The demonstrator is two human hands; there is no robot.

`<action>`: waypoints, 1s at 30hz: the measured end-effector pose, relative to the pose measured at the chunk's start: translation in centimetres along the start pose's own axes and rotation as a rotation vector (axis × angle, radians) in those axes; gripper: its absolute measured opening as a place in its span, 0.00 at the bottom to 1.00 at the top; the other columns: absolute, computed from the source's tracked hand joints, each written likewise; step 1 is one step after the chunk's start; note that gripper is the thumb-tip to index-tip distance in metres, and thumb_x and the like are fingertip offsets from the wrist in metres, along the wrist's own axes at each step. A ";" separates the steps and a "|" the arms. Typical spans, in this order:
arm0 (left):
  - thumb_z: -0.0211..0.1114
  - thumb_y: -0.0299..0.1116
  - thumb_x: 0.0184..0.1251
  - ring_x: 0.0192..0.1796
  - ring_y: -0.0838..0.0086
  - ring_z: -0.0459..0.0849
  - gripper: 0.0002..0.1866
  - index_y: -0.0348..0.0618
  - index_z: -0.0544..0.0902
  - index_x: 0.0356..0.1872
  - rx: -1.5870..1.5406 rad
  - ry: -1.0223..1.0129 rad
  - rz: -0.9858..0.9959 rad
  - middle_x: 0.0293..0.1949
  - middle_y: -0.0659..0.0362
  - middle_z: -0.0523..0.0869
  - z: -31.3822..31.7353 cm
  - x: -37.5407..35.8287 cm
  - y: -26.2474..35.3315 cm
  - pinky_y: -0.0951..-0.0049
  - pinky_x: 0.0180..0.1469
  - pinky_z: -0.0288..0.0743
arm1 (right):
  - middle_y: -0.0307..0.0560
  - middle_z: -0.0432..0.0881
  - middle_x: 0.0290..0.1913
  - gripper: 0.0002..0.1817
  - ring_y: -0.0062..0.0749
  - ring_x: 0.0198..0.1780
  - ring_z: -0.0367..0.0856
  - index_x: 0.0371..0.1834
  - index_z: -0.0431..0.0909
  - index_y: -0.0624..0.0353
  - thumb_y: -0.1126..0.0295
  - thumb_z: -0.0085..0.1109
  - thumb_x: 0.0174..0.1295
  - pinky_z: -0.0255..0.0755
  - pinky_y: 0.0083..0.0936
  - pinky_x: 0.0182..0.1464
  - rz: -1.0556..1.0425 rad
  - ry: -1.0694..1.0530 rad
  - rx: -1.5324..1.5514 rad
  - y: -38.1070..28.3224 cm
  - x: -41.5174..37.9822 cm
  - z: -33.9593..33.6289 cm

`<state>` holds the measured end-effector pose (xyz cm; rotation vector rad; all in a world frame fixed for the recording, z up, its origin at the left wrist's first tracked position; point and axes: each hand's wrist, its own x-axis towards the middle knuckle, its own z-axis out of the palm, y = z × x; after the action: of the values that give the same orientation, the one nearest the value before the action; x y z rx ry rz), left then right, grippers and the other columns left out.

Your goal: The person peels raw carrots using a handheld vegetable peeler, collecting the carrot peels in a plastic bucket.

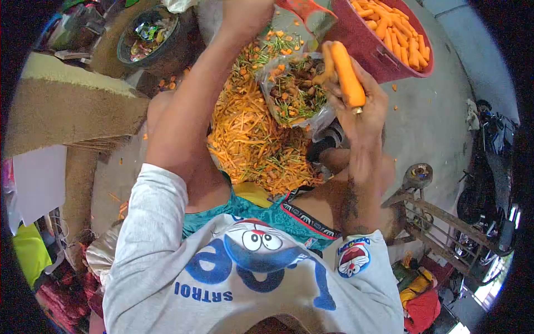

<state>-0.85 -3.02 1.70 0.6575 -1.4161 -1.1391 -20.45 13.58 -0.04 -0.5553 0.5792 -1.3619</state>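
The peel heap [253,139] covers the floor between the person's knees, with bare concrete floor [434,128] open beyond its far-right edge. The red tub [367,47] of carrots stands at the heap's far side, its rim just beside the bag [292,89] of scraps lying on the heap's top edge. Over that bag the right hand [359,108] has its fingers wrapped round a carrot [347,75], while the left hand [245,16], at the heap's far edge, is cut off by the frame, so its fingers cannot be told.
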 end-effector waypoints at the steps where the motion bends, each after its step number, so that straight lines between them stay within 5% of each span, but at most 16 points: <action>1: 0.71 0.32 0.71 0.32 0.77 0.84 0.09 0.40 0.79 0.39 0.009 0.083 -0.039 0.31 0.62 0.83 -0.3 0.5 0.7 0.72 0.34 0.78 | 0.45 0.84 0.45 0.24 0.28 0.36 0.81 0.65 0.76 0.66 0.58 0.46 0.78 0.72 0.23 0.33 -0.006 -0.006 -0.001 -0.1 0.2 -0.9; 3: 0.71 0.34 0.73 0.31 0.79 0.82 0.10 0.40 0.80 0.39 -0.058 0.017 -0.135 0.30 0.63 0.82 1.5 -1.5 1.7 0.73 0.35 0.76 | 0.49 0.86 0.50 0.25 0.34 0.47 0.84 0.68 0.74 0.65 0.60 0.47 0.77 0.79 0.27 0.40 0.031 -0.131 0.117 -0.2 0.8 -2.3; 4: 0.71 0.35 0.73 0.31 0.79 0.81 0.10 0.41 0.80 0.40 -0.032 -0.191 0.034 0.30 0.64 0.82 2.5 -3.1 2.0 0.72 0.34 0.76 | 0.49 0.86 0.50 0.25 0.34 0.47 0.84 0.68 0.74 0.65 0.60 0.47 0.77 0.79 0.27 0.40 0.027 -0.129 0.117 -0.1 0.8 -0.1; 5: 0.71 0.36 0.73 0.30 0.79 0.81 0.11 0.41 0.80 0.40 -0.006 -0.393 0.203 0.29 0.64 0.82 3.0 -3.9 2.1 0.72 0.34 0.76 | 0.50 0.86 0.50 0.25 0.34 0.46 0.84 0.69 0.74 0.66 0.60 0.47 0.77 0.80 0.25 0.40 -0.066 0.156 -0.009 0.2 0.7 2.3; 6: 0.72 0.37 0.72 0.29 0.78 0.82 0.11 0.41 0.81 0.40 0.090 -0.334 0.206 0.28 0.65 0.82 3.1 -4.0 2.3 0.72 0.32 0.77 | 0.50 0.85 0.50 0.25 0.35 0.45 0.84 0.69 0.73 0.67 0.60 0.47 0.77 0.80 0.24 0.41 -0.153 0.444 -0.136 0.5 0.5 3.7; 10: 0.71 0.35 0.72 0.28 0.77 0.83 0.10 0.40 0.81 0.37 -0.125 0.018 0.085 0.28 0.64 0.83 0.1 0.8 0.1 0.71 0.31 0.78 | 0.44 0.83 0.43 0.24 0.27 0.35 0.79 0.66 0.75 0.67 0.60 0.50 0.76 0.70 0.21 0.31 -0.071 0.208 -0.156 0.3 0.0 1.1; 13: 0.70 0.34 0.73 0.29 0.76 0.83 0.10 0.40 0.80 0.36 -0.097 -0.038 -0.045 0.29 0.62 0.83 1.4 -1.3 -0.2 0.71 0.31 0.78 | 0.43 0.84 0.42 0.24 0.26 0.35 0.79 0.67 0.75 0.67 0.60 0.51 0.76 0.71 0.22 0.31 -0.042 0.183 -0.087 0.0 0.6 1.2; 14: 0.71 0.35 0.73 0.31 0.77 0.83 0.11 0.41 0.80 0.35 -0.137 -0.229 0.029 0.29 0.62 0.83 2.6 -3.2 1.8 0.72 0.32 0.78 | 0.42 0.84 0.41 0.24 0.26 0.35 0.79 0.66 0.76 0.65 0.60 0.51 0.76 0.71 0.22 0.31 -0.079 0.340 -0.118 0.3 0.8 2.6; 16: 0.71 0.35 0.73 0.32 0.77 0.83 0.11 0.41 0.79 0.35 -0.049 -0.270 0.079 0.29 0.62 0.83 2.7 -3.1 2.8 0.72 0.32 0.78 | 0.42 0.84 0.41 0.23 0.26 0.35 0.79 0.65 0.77 0.64 0.60 0.51 0.76 0.70 0.22 0.30 -0.109 0.500 -0.150 0.3 0.9 2.7; 17: 0.71 0.36 0.73 0.32 0.77 0.83 0.12 0.41 0.79 0.35 0.038 -0.309 0.119 0.29 0.62 0.82 2.7 -3.5 2.8 0.72 0.33 0.77 | 0.43 0.85 0.42 0.22 0.26 0.36 0.80 0.64 0.77 0.63 0.59 0.51 0.76 0.72 0.23 0.31 -0.079 0.338 -0.117 0.3 0.4 1.8; 19: 0.72 0.37 0.73 0.32 0.78 0.83 0.12 0.41 0.80 0.36 0.065 -0.036 0.096 0.30 0.63 0.83 1.1 -1.0 -0.4 0.72 0.33 0.77 | 0.43 0.86 0.43 0.22 0.26 0.38 0.82 0.64 0.78 0.62 0.59 0.50 0.76 0.73 0.23 0.32 -0.047 0.169 -0.084 0.0 0.0 -0.2; 22: 0.71 0.34 0.73 0.28 0.79 0.82 0.10 0.40 0.82 0.35 -0.079 0.094 0.061 0.28 0.65 0.83 0.7 -0.3 0.4 0.73 0.32 0.77 | 0.47 0.84 0.54 0.22 0.32 0.46 0.83 0.66 0.75 0.63 0.60 0.46 0.78 0.80 0.31 0.44 0.045 -0.152 0.113 -0.4 0.8 -1.2; 24: 0.72 0.36 0.71 0.31 0.78 0.84 0.10 0.39 0.84 0.39 0.043 -0.053 0.139 0.30 0.64 0.86 2.8 -3.8 1.1 0.72 0.37 0.80 | 0.49 0.84 0.52 0.22 0.31 0.42 0.82 0.66 0.75 0.65 0.61 0.47 0.78 0.79 0.27 0.42 -0.059 0.390 -0.081 0.1 0.9 0.9; 25: 0.73 0.38 0.70 0.35 0.77 0.87 0.13 0.38 0.86 0.44 0.168 -0.194 0.210 0.32 0.63 0.89 3.6 -4.9 1.2 0.71 0.41 0.82 | 0.49 0.84 0.52 0.22 0.31 0.42 0.82 0.66 0.75 0.65 0.61 0.47 0.78 0.79 0.27 0.42 -0.062 0.392 -0.081 0.1 0.9 2.2; 28: 0.71 0.35 0.71 0.31 0.79 0.83 0.09 0.40 0.84 0.39 0.087 -0.124 0.114 0.29 0.65 0.85 2.3 -2.5 0.9 0.73 0.35 0.79 | 0.51 0.83 0.50 0.23 0.30 0.40 0.80 0.66 0.74 0.67 0.60 0.47 0.78 0.75 0.24 0.36 -0.132 0.519 -0.088 0.5 0.3 2.6; 30: 0.69 0.32 0.74 0.26 0.80 0.81 0.08 0.40 0.82 0.36 0.077 0.072 0.097 0.26 0.65 0.83 0.8 -0.3 1.1 0.75 0.29 0.76 | 0.52 0.83 0.50 0.24 0.30 0.40 0.80 0.66 0.74 0.68 0.60 0.47 0.78 0.73 0.22 0.35 -0.027 -0.078 0.021 0.1 0.4 -1.1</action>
<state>-1.34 -2.14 2.66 0.6699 -1.4207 -0.9795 -21.10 13.16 -0.95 -0.5989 0.4950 -1.3641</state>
